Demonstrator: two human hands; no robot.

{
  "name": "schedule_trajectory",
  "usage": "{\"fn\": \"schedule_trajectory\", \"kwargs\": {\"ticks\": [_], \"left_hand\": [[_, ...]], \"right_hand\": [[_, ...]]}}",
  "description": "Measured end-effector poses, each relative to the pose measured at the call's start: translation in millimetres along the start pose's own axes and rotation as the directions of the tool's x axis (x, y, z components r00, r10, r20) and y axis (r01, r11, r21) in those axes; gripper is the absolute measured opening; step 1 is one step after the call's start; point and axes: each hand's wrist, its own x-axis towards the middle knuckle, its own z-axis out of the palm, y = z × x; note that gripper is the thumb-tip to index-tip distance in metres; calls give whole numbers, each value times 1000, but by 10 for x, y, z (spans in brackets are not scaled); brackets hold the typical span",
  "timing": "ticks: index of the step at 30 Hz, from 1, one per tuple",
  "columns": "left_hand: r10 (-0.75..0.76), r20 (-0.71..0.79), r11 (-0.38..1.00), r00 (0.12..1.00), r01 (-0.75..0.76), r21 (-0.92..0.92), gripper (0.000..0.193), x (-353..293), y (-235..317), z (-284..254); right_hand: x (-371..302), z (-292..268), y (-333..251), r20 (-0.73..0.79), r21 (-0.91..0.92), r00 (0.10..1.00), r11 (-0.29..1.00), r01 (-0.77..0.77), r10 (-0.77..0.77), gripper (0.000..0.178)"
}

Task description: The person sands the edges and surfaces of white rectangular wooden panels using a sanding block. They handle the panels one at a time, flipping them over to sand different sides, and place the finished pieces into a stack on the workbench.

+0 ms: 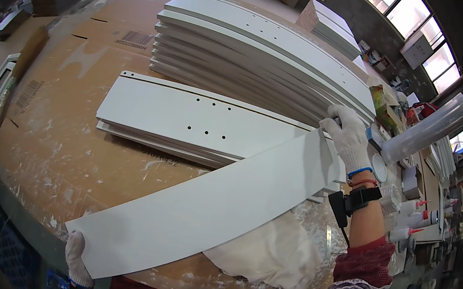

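White panel slants between two gloved hands

The white panel (199, 199) runs from the tabletop's (46, 141) near-left edge across the right end of a short drilled stack (157, 103). The left hand (77, 256) has its fingers closed on the near corner; the right hand (347, 137), fingers half curled, is at the far end, its grip unclear. A taller stack (259, 36) lies toward the far edge, a cloth (272, 255) at the near edge. White flecks mark the tabletop's cardboard; windows (409, 15) light the room's far right. The panel hides part of the cloth; a dark bit by the right fingers is indistinct.
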Motion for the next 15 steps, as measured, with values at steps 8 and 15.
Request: {"fn": "schedule_trajectory", "kwargs": {"ticks": [8, 15], "left_hand": [[-51, -38, 989, 998, 45, -139, 61, -18, -17, -50], [-70, -68, 998, 995, 69, -11, 55, 9, 1, -50]], "right_hand": [[-354, -243, -226, 102, 618, 950, 729, -294, 297, 28], [-1978, -355, -778, 434, 891, 894, 91, -444, 111, 27]]}}
